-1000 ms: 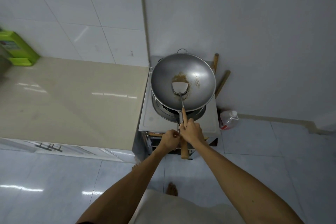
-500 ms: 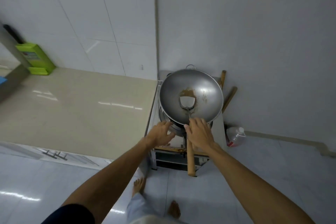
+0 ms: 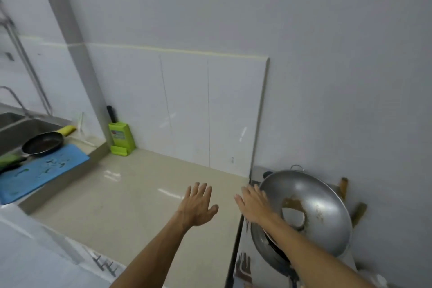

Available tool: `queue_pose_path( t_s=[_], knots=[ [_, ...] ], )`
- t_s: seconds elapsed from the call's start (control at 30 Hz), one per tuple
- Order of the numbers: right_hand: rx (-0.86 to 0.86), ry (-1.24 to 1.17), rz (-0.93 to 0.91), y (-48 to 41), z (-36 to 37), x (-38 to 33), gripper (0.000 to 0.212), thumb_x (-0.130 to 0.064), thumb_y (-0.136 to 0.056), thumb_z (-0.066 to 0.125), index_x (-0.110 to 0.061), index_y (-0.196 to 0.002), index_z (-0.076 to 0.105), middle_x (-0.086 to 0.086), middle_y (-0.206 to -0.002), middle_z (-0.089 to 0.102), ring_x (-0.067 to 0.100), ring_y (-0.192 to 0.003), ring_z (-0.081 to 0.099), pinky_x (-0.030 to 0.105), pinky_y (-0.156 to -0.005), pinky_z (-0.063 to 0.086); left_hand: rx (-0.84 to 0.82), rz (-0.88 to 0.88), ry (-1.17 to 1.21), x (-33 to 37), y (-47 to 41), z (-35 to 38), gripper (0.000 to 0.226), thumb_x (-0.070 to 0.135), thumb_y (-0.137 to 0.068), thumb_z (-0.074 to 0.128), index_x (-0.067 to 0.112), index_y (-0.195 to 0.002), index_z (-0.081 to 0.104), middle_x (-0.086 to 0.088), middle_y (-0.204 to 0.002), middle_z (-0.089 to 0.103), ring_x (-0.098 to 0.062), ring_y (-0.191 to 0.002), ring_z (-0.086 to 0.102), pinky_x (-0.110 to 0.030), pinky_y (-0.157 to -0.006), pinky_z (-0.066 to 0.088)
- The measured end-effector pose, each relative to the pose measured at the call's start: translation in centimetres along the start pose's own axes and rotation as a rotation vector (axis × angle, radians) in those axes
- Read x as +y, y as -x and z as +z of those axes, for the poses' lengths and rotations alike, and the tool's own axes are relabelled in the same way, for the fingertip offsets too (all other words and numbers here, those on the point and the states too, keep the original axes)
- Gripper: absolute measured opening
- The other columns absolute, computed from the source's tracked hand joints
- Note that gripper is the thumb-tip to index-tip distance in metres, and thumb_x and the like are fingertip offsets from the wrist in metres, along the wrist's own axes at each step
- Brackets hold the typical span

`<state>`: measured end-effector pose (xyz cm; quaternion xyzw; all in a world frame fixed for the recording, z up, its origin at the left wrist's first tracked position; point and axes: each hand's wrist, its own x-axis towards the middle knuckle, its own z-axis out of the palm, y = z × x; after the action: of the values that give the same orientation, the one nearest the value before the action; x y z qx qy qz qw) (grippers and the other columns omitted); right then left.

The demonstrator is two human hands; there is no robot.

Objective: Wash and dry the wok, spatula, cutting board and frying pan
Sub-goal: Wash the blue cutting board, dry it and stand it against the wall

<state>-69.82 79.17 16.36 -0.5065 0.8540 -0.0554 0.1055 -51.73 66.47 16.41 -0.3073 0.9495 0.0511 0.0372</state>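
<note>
One wok [image 3: 327, 192] holds brown residue [image 3: 292, 202] and, seemingly, the spatula [image 3: 294, 217].

Spread left hand [image 3: 198, 206] over the counter [image 3: 131, 194] — right hand [image 3: 254, 206] at the wok [image 3: 325, 203].

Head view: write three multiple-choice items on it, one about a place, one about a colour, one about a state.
1. Where does the round black frying pan sit?
A on the stove
B at the far end of the flat blue board
C on the floor

2. What colour is the plastic knife holder against the tiles?
A red
B white
C green

3. How is the left hand?
A open, fingers spread, holding nothing
B gripping a wok
C pinching a sponge

Key: 1 B, the pan rests at the board's far end by the sink; 2 C, its body is bright green; 3 A, it hovers above the beige counter, empty.
</note>
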Motion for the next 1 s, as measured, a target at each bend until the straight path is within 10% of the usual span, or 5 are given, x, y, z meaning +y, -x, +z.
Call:
queue_pose_path(
  t_s=[0.37, 1.0],
  knots=[
    [0.034, 0.017, -0.124, -10.7, -2.2, -22.9, 0.064, -0.057, -0.104, 0.015, -0.015, -0.138, 0.047, 0.007, -0.149, 0.043, 0.031, -0.144, 0.03, 0.049, -0.116, 0.026, 0.147, -0.12, -0.071, -25.3, 6.2, -10.6, 0.068, 0.054, -0.098, 0.034, 0.007, -0.148, 0.033, -0.011, -0.153, 0.035, -0.028, -0.144, 0.026, -0.045, -0.117, 0.022],
    [-0.099, 0.034, -0.27, -23.3, 7.2, -53.8, 0.049, -0.052, -0.103, 0.029, -0.017, -0.127, 0.054, 0.01, -0.135, 0.056, 0.03, -0.128, 0.049, 0.044, -0.103, 0.04, 0.181, -0.399, -0.012, -57.4, 13.5, -6.1, 0.045, 0.045, -0.096, 0.038, 0.016, -0.128, 0.05, -0.004, -0.126, 0.057, -0.025, -0.117, 0.05, -0.039, -0.097, 0.041]
  ],
)
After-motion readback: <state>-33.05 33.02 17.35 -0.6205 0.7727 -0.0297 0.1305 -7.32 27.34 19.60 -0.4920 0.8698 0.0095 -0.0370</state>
